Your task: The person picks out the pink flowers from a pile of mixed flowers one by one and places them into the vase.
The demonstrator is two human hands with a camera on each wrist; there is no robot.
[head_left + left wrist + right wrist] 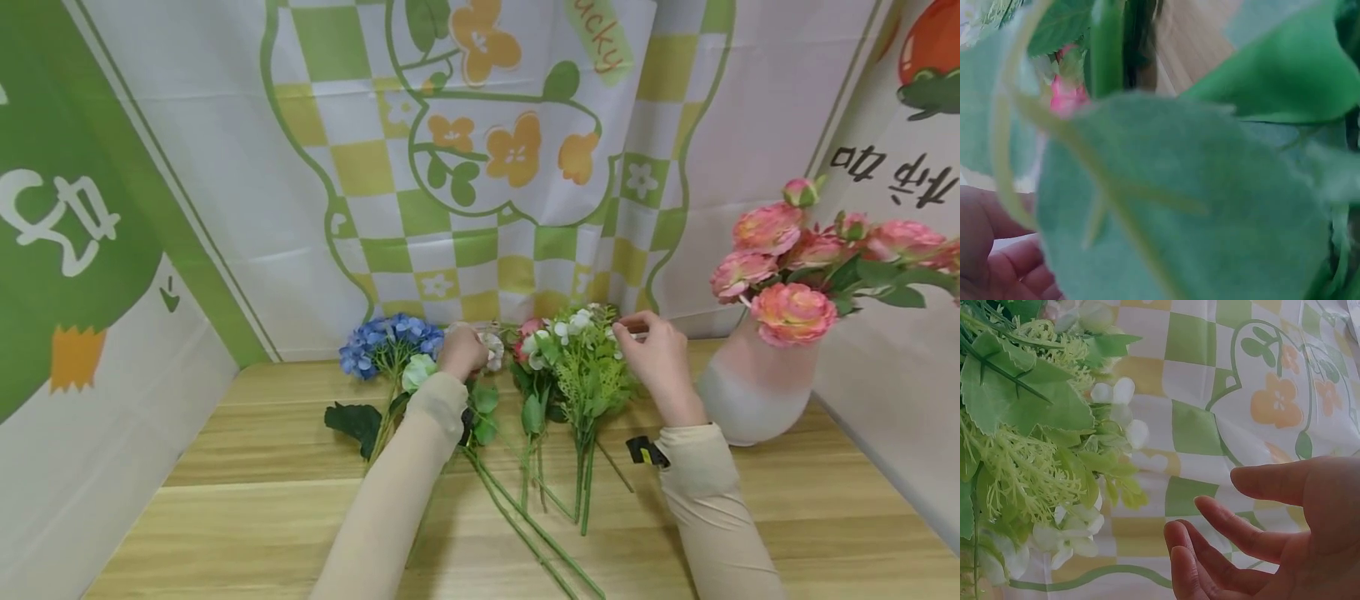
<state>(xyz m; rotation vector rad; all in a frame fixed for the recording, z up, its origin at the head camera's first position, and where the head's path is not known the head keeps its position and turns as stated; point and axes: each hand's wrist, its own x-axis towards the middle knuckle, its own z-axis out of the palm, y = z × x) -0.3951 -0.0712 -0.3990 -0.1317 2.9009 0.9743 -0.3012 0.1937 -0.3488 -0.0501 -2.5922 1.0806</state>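
My left hand (pixel 461 354) is among the flowers, beside a white bloom (pixel 492 351) and a pale green-white one (pixel 418 372). In the left wrist view a large leaf (pixel 1185 200) covers much of that hand (pixel 1004 250), so whether it holds a stem is hidden. On its left lies a blue hydrangea (pixel 392 342). My right hand (pixel 656 354) hovers just right of a bunch of white flowers with green sprigs (pixel 588 371). Its fingers are loosely bent, with nothing between them in the right wrist view.
A pink and white vase (pixel 761 387) of pink flowers (pixel 793 312) stands at the right. Several green stems (pixel 525 525) lie across the wooden table (pixel 247 517) toward me. Behind hangs a checked cloth (pixel 480 242). Some pink blooms (pixel 529 329) lie mid-row.
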